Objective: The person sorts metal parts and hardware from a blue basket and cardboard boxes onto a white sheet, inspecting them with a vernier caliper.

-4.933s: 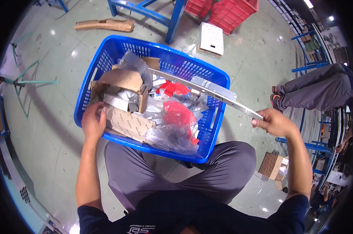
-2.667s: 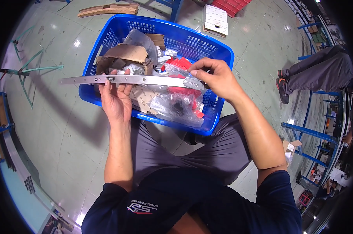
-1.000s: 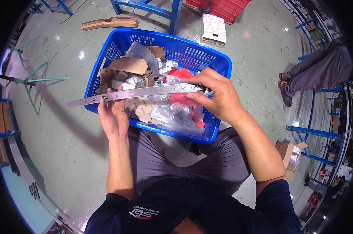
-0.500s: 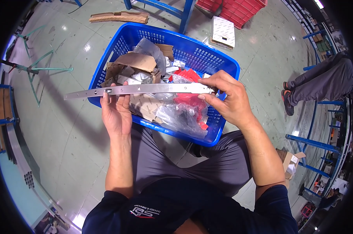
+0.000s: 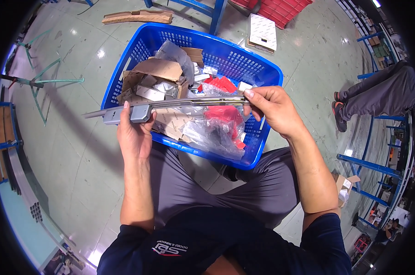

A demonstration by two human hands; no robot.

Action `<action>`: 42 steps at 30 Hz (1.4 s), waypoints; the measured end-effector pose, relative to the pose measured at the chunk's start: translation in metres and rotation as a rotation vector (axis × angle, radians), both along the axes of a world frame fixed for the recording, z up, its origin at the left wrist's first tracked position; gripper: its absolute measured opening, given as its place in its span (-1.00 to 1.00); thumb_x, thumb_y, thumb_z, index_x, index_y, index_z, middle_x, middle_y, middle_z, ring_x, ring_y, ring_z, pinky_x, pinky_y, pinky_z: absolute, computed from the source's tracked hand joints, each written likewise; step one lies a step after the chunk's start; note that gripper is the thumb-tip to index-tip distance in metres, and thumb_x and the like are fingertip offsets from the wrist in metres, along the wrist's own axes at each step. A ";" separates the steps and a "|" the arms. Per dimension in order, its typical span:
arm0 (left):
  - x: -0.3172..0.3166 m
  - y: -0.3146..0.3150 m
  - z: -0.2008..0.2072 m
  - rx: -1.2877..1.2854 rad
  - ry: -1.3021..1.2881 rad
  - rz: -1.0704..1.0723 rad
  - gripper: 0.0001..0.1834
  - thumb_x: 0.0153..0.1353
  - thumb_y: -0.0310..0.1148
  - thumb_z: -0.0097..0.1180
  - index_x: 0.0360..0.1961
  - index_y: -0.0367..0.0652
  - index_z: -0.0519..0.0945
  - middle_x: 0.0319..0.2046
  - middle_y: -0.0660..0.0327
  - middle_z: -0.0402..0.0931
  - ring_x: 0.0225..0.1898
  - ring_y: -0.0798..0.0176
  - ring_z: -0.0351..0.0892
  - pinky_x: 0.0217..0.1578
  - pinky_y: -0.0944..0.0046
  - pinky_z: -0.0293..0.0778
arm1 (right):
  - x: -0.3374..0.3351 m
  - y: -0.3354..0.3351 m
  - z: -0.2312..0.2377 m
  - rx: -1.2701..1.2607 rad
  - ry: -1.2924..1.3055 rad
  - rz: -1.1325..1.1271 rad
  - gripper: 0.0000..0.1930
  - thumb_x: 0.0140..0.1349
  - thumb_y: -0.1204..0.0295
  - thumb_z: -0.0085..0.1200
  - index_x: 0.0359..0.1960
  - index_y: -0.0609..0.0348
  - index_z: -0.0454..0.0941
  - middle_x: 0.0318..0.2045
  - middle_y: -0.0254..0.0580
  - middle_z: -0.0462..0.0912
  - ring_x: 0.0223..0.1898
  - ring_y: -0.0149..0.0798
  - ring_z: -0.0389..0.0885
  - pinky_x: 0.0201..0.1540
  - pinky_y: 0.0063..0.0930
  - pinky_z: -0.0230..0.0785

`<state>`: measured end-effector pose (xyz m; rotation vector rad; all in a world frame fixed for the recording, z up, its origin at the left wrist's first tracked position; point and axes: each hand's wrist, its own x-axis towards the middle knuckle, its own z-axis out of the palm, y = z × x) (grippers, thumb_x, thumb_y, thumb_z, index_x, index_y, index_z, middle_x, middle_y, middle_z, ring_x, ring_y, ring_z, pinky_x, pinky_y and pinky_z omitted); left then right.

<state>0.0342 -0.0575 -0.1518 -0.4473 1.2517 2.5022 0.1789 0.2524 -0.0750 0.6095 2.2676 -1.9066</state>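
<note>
A long, thin metal hardware strip [image 5: 193, 101] spans from hand to hand above the blue basket, its narrow edge now facing up. A grey block-shaped housing [image 5: 127, 114] hangs along the strip's left part. My left hand [image 5: 138, 135] is closed around this housing, fingers on either side of it. My right hand [image 5: 275, 107] pinches the strip's right end between thumb and fingers. Below them, the blue basket [image 5: 235, 62] holds torn cardboard [image 5: 158, 69], clear plastic wrapping [image 5: 212, 140] and red packaging [image 5: 223, 114].
A white flat box [image 5: 262, 32] and a red crate [image 5: 285, 13] lie beyond the basket. At the right another person's legs [image 5: 377, 98] show. A cardboard strip [image 5: 136, 17] is on the floor at far left. Green metal stands [image 5: 44, 80] are at left, a blue frame [image 5: 370, 166] at right.
The strip has been rolled about its length: its flat, holed face was toward me, and now its edge and the grey housing show. Both hands have kept hold of it.
</note>
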 end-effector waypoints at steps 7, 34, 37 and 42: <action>0.001 0.000 -0.010 -0.011 -0.071 -0.055 -0.38 0.44 0.10 0.29 0.03 -0.34 0.50 -0.19 0.03 0.67 -0.28 0.09 0.79 -0.17 0.10 0.88 | -0.001 0.003 -0.002 -0.039 -0.052 0.039 -0.55 0.64 0.09 0.02 -0.17 0.24 0.76 -0.47 -0.37 0.70 -0.51 -0.58 0.47 -0.35 -0.60 0.36; 0.010 0.006 -0.008 -0.027 0.040 -0.054 -0.33 0.43 0.18 0.23 0.13 -0.23 0.38 -0.15 0.09 0.68 -0.18 0.18 0.80 -0.14 0.02 0.86 | -0.005 0.007 -0.005 -0.003 -0.114 0.039 -0.60 0.58 0.18 0.08 -0.24 0.26 0.80 -0.34 -0.21 0.85 -0.43 -0.50 0.60 -0.28 -0.54 0.39; 0.011 0.006 -0.007 -0.033 0.051 -0.061 -0.34 0.44 0.17 0.23 0.16 -0.20 0.37 -0.13 0.12 0.65 -0.14 0.20 0.79 -0.13 0.03 0.85 | -0.008 0.008 -0.006 0.013 -0.139 0.028 -0.59 0.59 0.18 0.06 -0.25 0.24 0.79 -0.35 -0.22 0.85 -0.44 -0.50 0.59 -0.29 -0.54 0.35; 0.011 0.008 -0.010 -0.026 0.065 -0.092 -0.47 0.49 0.04 0.24 0.11 -0.21 0.45 -0.08 0.08 0.66 -0.13 0.19 0.80 -0.14 0.04 0.86 | -0.003 0.013 -0.009 0.001 -0.168 0.033 -0.70 0.56 0.33 0.08 -0.02 0.32 0.77 -0.28 -0.25 0.81 -0.35 -0.48 0.60 -0.21 -0.52 0.44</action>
